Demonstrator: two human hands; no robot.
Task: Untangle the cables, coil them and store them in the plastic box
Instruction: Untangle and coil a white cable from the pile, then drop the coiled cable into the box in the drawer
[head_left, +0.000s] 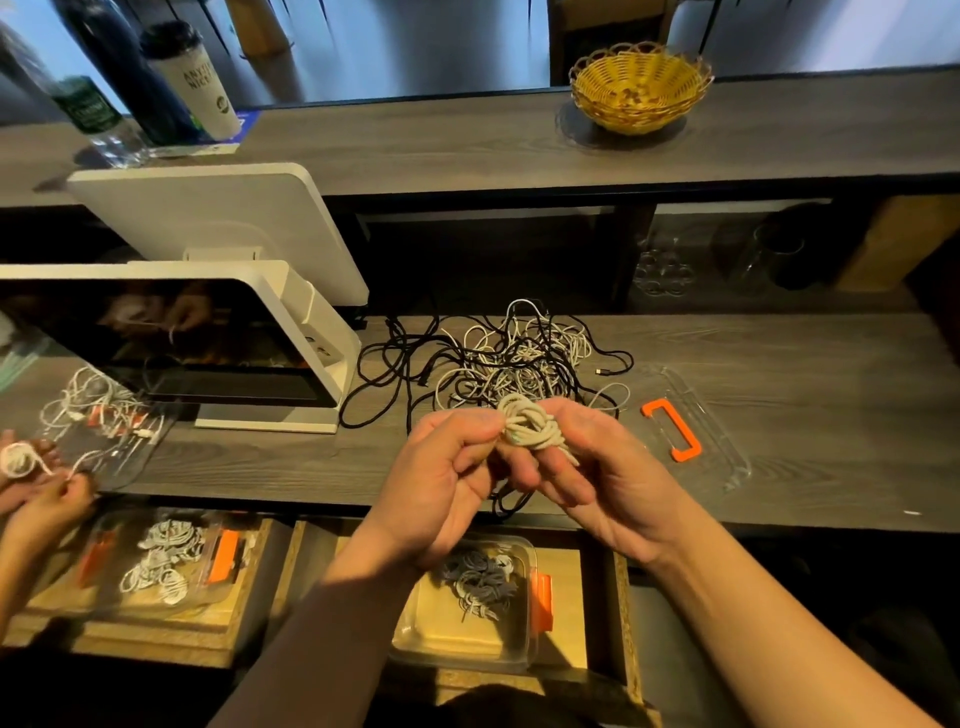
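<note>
A small coiled white cable (529, 426) is held above the counter's front edge between both hands. My left hand (447, 478) pinches its left side with thumb and fingers. My right hand (597, 467) grips its right side, fingers curled under it. Behind the hands a tangled heap of black and white cables (498, 358) lies on the grey wooden counter (805, 395). Below the counter, a clear plastic box (524, 644) with an orange clip holds several coiled cables. Its clear lid with an orange handle (672, 428) lies on the counter to the right.
A white screen on a stand (218, 343) occupies the left of the counter. Another person's hands (36, 493) hold a white cable at the far left, above a second box of coils (161, 561). A yellow wicker basket (639, 85) and bottles (156, 78) stand on the upper shelf.
</note>
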